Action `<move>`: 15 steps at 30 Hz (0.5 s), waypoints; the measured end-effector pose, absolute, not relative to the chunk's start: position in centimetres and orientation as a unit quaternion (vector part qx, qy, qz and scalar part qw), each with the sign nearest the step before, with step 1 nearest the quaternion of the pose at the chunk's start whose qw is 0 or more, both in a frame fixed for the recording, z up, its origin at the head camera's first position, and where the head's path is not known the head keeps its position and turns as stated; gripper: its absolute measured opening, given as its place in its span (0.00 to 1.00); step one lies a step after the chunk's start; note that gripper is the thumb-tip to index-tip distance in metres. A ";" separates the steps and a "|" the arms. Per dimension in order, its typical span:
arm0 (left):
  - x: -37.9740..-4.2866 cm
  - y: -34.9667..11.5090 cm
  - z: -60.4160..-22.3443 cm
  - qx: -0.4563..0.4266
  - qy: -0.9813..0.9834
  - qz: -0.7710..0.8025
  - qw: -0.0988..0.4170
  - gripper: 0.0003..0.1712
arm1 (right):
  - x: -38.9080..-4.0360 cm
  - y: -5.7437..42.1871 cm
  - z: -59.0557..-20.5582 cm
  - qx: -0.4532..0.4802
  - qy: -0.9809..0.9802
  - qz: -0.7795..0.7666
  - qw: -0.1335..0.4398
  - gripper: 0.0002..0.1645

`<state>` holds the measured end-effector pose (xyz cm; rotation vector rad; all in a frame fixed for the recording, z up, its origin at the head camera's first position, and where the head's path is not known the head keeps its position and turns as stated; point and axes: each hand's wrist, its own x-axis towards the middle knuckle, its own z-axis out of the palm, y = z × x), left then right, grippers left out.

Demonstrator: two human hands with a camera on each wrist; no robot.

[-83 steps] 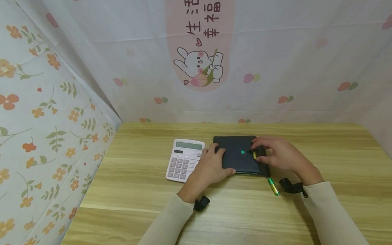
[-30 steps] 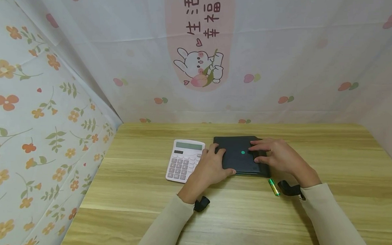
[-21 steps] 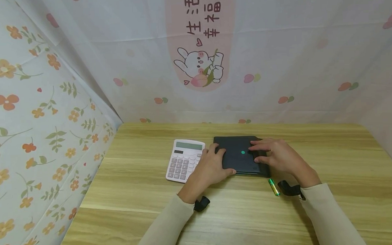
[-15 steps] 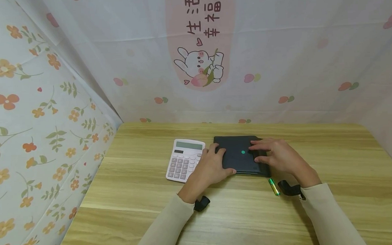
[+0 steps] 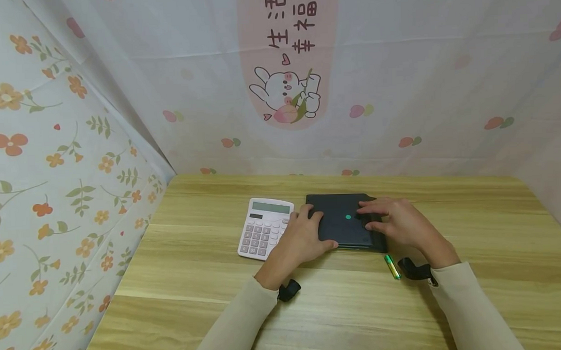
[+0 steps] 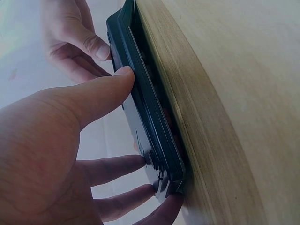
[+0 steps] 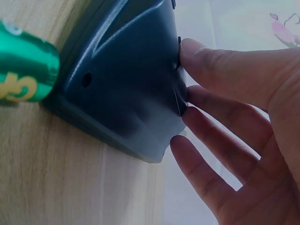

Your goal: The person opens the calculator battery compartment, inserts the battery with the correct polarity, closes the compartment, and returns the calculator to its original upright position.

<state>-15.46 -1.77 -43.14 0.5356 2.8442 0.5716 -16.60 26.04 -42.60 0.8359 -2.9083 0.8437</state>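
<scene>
A dark calculator [image 5: 338,229] with a green dot on its back lies face down on the table. My left hand [image 5: 301,238] grips its left end, thumb along the near edge and fingers curled over the far corner; the left wrist view shows this thumb [image 6: 124,75] on its side. At its right part, my right hand [image 5: 398,220] touches the back near the battery compartment with thumb and fingertips [image 7: 190,49]. What lies under those fingertips is hidden. A green and gold battery [image 5: 392,267] rests just off the near right corner, below the right hand.
A white calculator [image 5: 264,232] lies face up left of the dark one, partly covered by the left hand. Patterned cloth [image 5: 398,88] hangs behind and to the left of the wooden table [image 5: 196,281]. Black camera mounts [image 5: 289,290] sit at both wrists.
A yellow patch between the right thumb and fingers, seen 2.8 seconds ago, is no longer visible. The right hand has shifted slightly, then stayed in place. The left hand and both calculators have not moved.
</scene>
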 end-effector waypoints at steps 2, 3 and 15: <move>-15.5 -1.8 -43.1 0.181 0.960 0.192 0.096 0.49 | -16.6 26.0 -42.6 0.269 -0.925 0.269 0.002 0.24; -15.5 -1.8 -43.1 0.181 0.960 0.192 0.096 0.49 | -16.6 26.0 -42.6 0.268 -0.925 0.269 0.002 0.24; -15.4 -1.8 -43.1 0.181 0.959 0.197 0.097 0.49 | -16.3 25.9 -42.7 0.261 -0.927 0.269 0.018 0.24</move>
